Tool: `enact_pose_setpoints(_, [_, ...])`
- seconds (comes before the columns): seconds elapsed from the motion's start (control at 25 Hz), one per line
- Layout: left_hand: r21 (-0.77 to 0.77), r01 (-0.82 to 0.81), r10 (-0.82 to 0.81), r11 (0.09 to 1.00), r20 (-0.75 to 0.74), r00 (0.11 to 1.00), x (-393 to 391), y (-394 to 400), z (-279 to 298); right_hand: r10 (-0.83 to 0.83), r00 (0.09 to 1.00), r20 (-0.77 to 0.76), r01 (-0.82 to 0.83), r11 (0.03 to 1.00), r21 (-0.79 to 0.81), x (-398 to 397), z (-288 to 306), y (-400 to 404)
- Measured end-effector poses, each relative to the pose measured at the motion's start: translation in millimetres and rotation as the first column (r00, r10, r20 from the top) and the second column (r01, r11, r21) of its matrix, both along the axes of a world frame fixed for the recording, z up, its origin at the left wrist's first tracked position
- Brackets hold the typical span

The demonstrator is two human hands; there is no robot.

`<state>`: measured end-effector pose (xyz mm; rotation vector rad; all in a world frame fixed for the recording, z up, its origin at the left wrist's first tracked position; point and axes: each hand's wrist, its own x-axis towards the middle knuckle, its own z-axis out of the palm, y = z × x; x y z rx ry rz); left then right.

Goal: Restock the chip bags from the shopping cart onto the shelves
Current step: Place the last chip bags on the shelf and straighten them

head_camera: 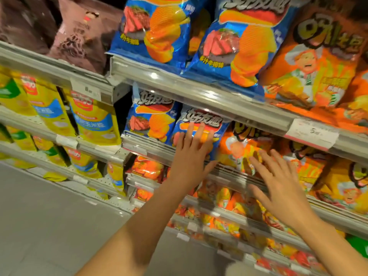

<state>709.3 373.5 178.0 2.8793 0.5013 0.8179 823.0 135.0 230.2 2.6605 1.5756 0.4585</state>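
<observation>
Left hand [191, 154] on blue chip bag [201, 124]

Left hand [191, 154] lies on a chip bag [201, 124]; right hand [278, 182] beside it, before the shelf rail [229, 172]

Metal shelves [209, 90] are stocked with blue chip bags [235, 54] and orange bags [310, 62] along the front edges, yellow bags [93, 120] on the neighbouring shelves.
</observation>
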Motion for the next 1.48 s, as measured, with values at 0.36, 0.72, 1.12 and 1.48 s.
enact_pose_setpoints(0.36, [-0.088,-0.020,0.029,0.996,0.107,0.994,4,-55,22,-0.144,0.988,-0.059,0.147,0.987,0.058,28,-17,-44])
enact_pose_setpoints(0.72, [-0.012,-0.082,0.083,0.997,0.025,0.996,77,-167,-67,-0.048,0.998,-0.048,0.052,0.994,0.096,70,-56,-90])
enact_pose_setpoints(1.12, [-0.089,-0.009,0.015,0.996,0.060,0.998,98,-241,-50,-0.116,0.993,-0.019,0.111,0.871,0.478,119,-55,-233])
enact_pose_setpoints(1.48, [0.216,0.230,-0.220,0.949,-0.067,0.973,203,-391,-27,-0.270,0.936,-0.226,0.346,0.826,0.444,176,-58,-325])
